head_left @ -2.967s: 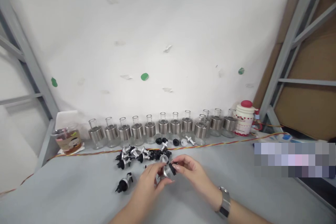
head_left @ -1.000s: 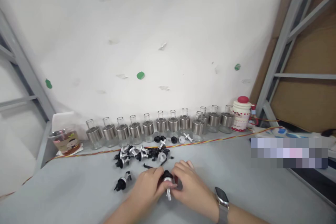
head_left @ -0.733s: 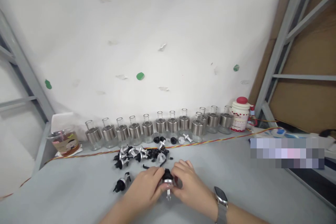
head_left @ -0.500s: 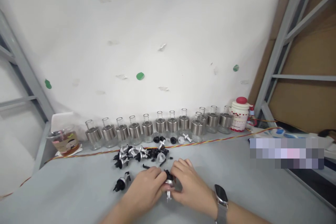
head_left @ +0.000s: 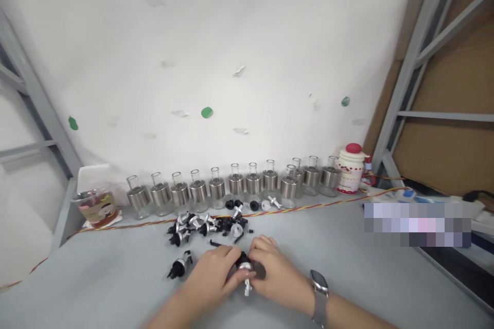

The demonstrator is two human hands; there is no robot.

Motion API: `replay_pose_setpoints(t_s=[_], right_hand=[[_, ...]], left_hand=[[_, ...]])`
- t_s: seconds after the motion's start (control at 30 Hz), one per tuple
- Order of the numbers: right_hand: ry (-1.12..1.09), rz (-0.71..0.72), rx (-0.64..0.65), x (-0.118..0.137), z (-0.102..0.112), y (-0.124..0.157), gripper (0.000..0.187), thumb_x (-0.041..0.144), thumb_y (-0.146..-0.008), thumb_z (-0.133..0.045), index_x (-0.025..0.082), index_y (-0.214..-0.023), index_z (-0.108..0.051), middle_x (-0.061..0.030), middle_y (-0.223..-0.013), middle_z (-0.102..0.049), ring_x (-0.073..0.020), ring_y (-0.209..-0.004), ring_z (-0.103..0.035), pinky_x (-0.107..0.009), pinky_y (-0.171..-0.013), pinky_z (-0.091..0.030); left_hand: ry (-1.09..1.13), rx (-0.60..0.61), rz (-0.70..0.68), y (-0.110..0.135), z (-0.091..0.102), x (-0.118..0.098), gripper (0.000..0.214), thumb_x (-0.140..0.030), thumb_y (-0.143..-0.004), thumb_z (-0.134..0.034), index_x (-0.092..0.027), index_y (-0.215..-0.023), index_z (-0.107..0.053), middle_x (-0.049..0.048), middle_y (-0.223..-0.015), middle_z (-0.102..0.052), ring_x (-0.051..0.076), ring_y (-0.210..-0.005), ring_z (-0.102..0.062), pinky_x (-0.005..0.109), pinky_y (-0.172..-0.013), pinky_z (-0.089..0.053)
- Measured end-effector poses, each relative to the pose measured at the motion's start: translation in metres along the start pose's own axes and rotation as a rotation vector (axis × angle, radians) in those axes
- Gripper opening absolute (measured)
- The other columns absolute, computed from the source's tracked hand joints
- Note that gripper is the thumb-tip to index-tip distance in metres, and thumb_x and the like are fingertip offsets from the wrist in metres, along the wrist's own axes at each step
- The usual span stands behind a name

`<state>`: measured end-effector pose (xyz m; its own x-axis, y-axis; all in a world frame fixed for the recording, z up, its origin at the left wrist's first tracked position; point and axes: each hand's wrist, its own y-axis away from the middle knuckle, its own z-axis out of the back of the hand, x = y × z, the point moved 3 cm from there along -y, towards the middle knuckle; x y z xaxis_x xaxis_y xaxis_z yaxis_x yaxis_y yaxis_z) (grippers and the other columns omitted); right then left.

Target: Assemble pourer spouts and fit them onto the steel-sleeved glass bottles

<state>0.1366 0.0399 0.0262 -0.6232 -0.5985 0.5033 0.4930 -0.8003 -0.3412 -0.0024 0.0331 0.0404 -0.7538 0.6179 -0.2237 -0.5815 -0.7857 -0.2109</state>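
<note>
Grey tabletop (head_left: 328, 247) below, left hand (head_left: 214, 271) and right hand (head_left: 276, 273) pinch one black-and-silver spout (head_left: 244, 266) between curled fingers, apparently bracing it from both sides.

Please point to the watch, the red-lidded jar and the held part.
Watch (head_left: 319, 279): head view, on its screen.
Red-lidded jar (head_left: 349, 172): head view, on its body.
Held part (head_left: 245, 266): head view, on its silver ring.

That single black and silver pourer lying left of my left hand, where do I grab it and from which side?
I'd pinch the lone pourer around its silver collar, from above and the right: it lies on its side, the collar looks broader than the spout, and your left hand is on that side.
</note>
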Motion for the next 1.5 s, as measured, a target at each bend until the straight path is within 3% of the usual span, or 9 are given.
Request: replay_pose_setpoints(t_s=[0.2,0.37,0.5,0.77,1.03,1.2,1.33,1.5], right_hand=[[-0.111,-0.011,0.000,-0.003,-0.003,-0.001,0.009,0.018,-0.063,-0.061,0.018,-0.061,-0.052,0.0010,-0.073,-0.050,-0.0149,-0.075,-0.044,-0.027,-0.072,-0.034],[-0.364,-0.067,0.042,-0.006,-0.010,-0.001,0.020,0.013,-0.066,-0.057,0.017,-0.050,-0.045,0.0030,-0.065,-0.045,-0.0109,-0.065,-0.045,-0.022,-0.060,-0.036],[-0.477,-0.103,0.072,-0.007,-0.014,-0.001,0.019,0.015,-0.064,-0.058,0.017,-0.053,-0.042,0.0034,-0.066,-0.043,-0.0102,-0.061,-0.043,-0.020,-0.055,-0.036],[-0.143,0.019,0.019,0.019,0.014,0.006,0.021,0.018,-0.062,-0.061,0.020,-0.068,-0.042,0.0022,-0.073,-0.048,-0.0149,-0.071,-0.041,-0.025,-0.065,-0.031],[0.048,0.081,-0.021,0.013,0.004,0.007,0.015,0.014,-0.070,-0.056,0.019,-0.070,-0.042,0.0023,-0.072,-0.050,-0.0137,-0.069,-0.043,-0.028,-0.071,-0.027],[0.091,0.154,-0.043,0.011,0.005,0.007,0.013,0.013,-0.068,-0.054,0.018,-0.067,-0.042,0.0015,-0.071,-0.049,-0.0139,-0.069,-0.043,-0.030,-0.075,-0.025],[0.070,0.151,-0.062,0.010,0.005,0.007,0.013,0.013,-0.064,-0.054,0.018,-0.065,-0.042,0.0021,-0.068,-0.048,-0.0132,-0.065,-0.042,-0.030,-0.075,-0.026],[0.065,0.211,-0.076,0.012,0.009,0.007,0.018,0.017,-0.066,-0.055,0.018,-0.061,-0.038,0.0032,-0.064,-0.043,-0.0117,-0.062,-0.040,-0.030,-0.073,-0.027]], left_hand=[[0.016,0.001,-0.040,-0.001,-0.003,-0.004,0.030,-0.037,-0.087,-0.029,-0.021,-0.075,-0.051,-0.0006,-0.070,-0.057,0.014,-0.065,-0.051,0.022,-0.057,-0.031],[0.194,-0.019,0.071,-0.001,-0.007,0.001,0.034,-0.044,-0.083,-0.035,-0.019,-0.066,-0.049,-0.0041,-0.060,-0.050,0.011,-0.057,-0.046,0.019,-0.052,-0.029],[0.238,-0.030,0.078,-0.001,-0.007,0.001,0.034,-0.042,-0.085,-0.034,-0.019,-0.065,-0.049,-0.0042,-0.059,-0.050,0.010,-0.056,-0.046,0.019,-0.052,-0.029],[0.020,-0.171,-0.205,0.008,0.007,-0.012,0.025,-0.036,-0.083,-0.039,-0.018,-0.067,-0.047,0.0009,-0.064,-0.053,0.012,-0.058,-0.048,0.022,-0.052,-0.032],[-0.299,-0.359,-0.350,0.008,0.006,-0.008,0.026,-0.039,-0.081,-0.044,-0.018,-0.065,-0.043,0.0004,-0.058,-0.051,0.015,-0.052,-0.047,0.026,-0.048,-0.031],[-0.248,-0.269,-0.262,0.005,0.006,-0.007,0.028,-0.044,-0.080,-0.043,-0.018,-0.069,-0.043,0.0007,-0.062,-0.053,0.016,-0.055,-0.050,0.026,-0.048,-0.032],[-0.181,-0.171,-0.254,0.005,0.004,-0.010,0.021,-0.035,-0.085,-0.038,-0.019,-0.071,-0.043,0.0006,-0.068,-0.055,0.015,-0.060,-0.051,0.025,-0.051,-0.034],[-0.076,-0.139,-0.253,0.006,0.002,-0.011,0.022,-0.029,-0.087,-0.035,-0.019,-0.069,-0.042,0.0009,-0.069,-0.053,0.014,-0.062,-0.049,0.024,-0.053,-0.034]])
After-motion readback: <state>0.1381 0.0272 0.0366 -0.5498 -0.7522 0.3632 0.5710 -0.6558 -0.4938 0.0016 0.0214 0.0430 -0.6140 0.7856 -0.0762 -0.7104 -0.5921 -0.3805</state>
